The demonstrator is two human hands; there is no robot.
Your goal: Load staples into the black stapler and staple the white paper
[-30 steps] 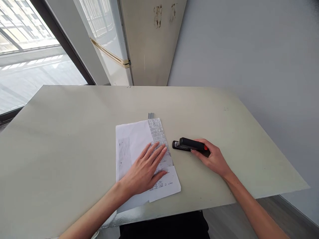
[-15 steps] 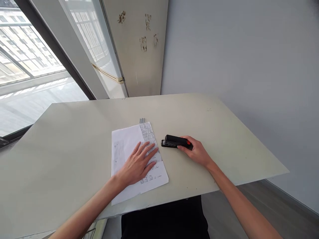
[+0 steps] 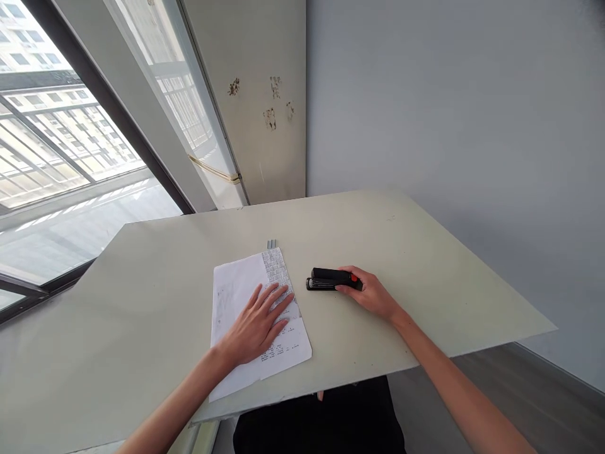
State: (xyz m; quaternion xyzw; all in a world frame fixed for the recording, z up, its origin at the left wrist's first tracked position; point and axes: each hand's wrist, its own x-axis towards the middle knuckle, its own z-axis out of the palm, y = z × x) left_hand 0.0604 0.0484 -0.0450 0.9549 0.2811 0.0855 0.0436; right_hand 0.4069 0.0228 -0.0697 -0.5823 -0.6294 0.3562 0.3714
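White sheets of paper (image 3: 236, 277), partly printed, lie on the table in front of me. My left hand (image 3: 258, 325) rests flat on them with its fingers spread, hiding some of the print. To the right of the sheets, my right hand (image 3: 368, 293) grips the back end of a black stapler (image 3: 326, 277) with a red mark near its rear. The stapler's front end points left, a short gap away from the paper's right edge. Just beyond the top of the sheets lies a small grey strip of staples (image 3: 271, 243).
The pale table (image 3: 425, 277) has an angled right edge, and its front edge is close to my lap. Behind it stand a fridge (image 3: 265, 157) with worn patches on its side and a grey wall (image 3: 449, 94). A window (image 3: 61, 126) is at the left.
The whole view has tilted up a little, so the table sits lower. My left hand stays on the paper and my right hand keeps hold of the stapler, which looks slightly more level.
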